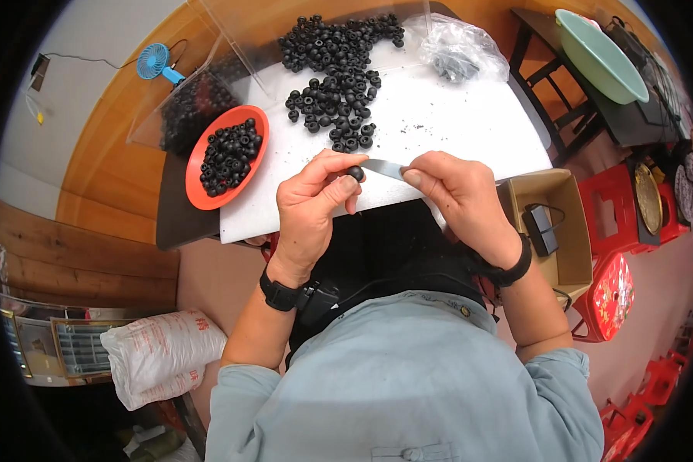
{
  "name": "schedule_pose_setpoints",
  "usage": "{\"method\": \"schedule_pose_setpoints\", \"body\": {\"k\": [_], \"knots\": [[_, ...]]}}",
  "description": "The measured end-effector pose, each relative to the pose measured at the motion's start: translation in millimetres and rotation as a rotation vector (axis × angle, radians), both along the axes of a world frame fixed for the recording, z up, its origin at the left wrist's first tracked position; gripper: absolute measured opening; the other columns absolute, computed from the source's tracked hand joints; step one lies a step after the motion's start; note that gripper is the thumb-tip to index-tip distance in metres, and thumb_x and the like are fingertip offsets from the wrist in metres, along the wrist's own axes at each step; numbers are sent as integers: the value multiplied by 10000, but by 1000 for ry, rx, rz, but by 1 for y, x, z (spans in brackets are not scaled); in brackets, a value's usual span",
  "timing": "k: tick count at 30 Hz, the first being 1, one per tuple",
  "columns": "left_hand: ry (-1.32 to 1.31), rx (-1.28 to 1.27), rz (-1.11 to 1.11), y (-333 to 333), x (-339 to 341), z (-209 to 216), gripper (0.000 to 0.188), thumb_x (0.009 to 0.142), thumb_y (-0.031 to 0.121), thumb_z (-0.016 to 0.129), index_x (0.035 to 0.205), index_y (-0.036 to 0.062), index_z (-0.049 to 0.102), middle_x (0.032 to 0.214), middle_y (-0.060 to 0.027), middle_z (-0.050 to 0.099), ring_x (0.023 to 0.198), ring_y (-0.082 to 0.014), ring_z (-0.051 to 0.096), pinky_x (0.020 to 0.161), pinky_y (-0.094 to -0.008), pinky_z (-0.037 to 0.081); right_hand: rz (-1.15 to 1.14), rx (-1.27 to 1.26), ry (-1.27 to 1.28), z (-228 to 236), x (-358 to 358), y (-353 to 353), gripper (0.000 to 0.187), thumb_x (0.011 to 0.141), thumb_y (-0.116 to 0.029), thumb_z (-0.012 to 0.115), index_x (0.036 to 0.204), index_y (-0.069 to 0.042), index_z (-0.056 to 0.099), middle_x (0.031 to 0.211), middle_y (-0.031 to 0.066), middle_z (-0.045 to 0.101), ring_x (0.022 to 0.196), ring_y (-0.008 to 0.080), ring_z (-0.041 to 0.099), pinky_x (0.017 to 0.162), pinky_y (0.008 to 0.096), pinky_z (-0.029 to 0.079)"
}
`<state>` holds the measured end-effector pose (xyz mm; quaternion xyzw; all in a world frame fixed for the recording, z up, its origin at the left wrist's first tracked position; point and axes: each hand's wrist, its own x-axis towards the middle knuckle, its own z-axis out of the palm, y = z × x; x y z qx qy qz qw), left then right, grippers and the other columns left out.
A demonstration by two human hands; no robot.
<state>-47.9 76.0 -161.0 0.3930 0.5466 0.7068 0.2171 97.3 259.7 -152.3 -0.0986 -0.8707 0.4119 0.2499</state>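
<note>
Between the thumb and fingers of my left hand (pixel 316 192) sits a round black bead-like piece (pixel 356 173). My right hand (pixel 458 192) pinches a short flat metal blade (pixel 383 167), its tip pointing left and meeting or nearly meeting the piece. Both hands are above the near edge of a white board (pixel 454 123). Beyond them, a heap of similar black round pieces (pixel 335 100), many with a hole, spreads over the board. To the left, an orange-red bowl (pixel 196 192) holds more of these pieces.
A clear plastic bin (pixel 150 127) with black pieces stands behind the bowl, near a small blue fan (pixel 154 61). A clear plastic bag (pixel 462 46) lies at the board's far right. Right of me are a cardboard box (pixel 574 231), red stools (pixel 604 204) and a green basin (pixel 600 58).
</note>
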Motion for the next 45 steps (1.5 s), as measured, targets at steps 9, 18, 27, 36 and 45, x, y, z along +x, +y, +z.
{"method": "schedule_pose_setpoints", "body": {"k": [9, 18, 27, 36, 45], "knots": [[-193, 43, -107, 5, 0, -1, 265, 1015, 32, 627, 1249, -77, 687, 1029, -88, 647, 830, -145, 636, 706, -253, 534, -122, 100, 211, -10, 1, -6, 207, 981, -259, 704, 883, -80, 673, 738, 103, 641, 644, 299, 635, 569, 403, 470], [-249, 8, -147, 4, 1, -2, 340, 1044, 62, 572, 1349, -77, 628, 1004, -131, 643, 806, -198, 604, 764, -299, 506, -157, 163, 129, -15, -6, -12, 375, 991, -358, 693, 767, -72, 604, 626, 112, 608, 539, 317, 595, 498, 415, 423], [-301, 7, -182, 4, -3, -6, 335, 1050, 70, 566, 1347, -71, 630, 1007, -135, 647, 807, -213, 611, 765, -311, 514, -167, 201, 127, -19, -7, -12, 389, 996, -375, 684, 760, -77, 601, 620, 110, 605, 542, 318, 600, 495, 418, 421], [-287, 8, -194, 3, -3, -6, 336, 1045, 71, 573, 1341, -78, 634, 995, -135, 647, 804, -217, 619, 765, -322, 519, -138, 178, 102, -18, -6, -10, 356, 985, -366, 697, 780, -82, 636, 621, 104, 616, 544, 306, 611, 503, 405, 433], [-238, 9, -170, 6, 1, -6, 334, 1039, 50, 564, 1330, -97, 633, 1010, -103, 599, 809, -213, 612, 757, -310, 515, -130, 217, 123, -21, -7, -7, 333, 981, -357, 700, 792, -88, 649, 636, 95, 625, 550, 297, 619, 504, 406, 437]]}}
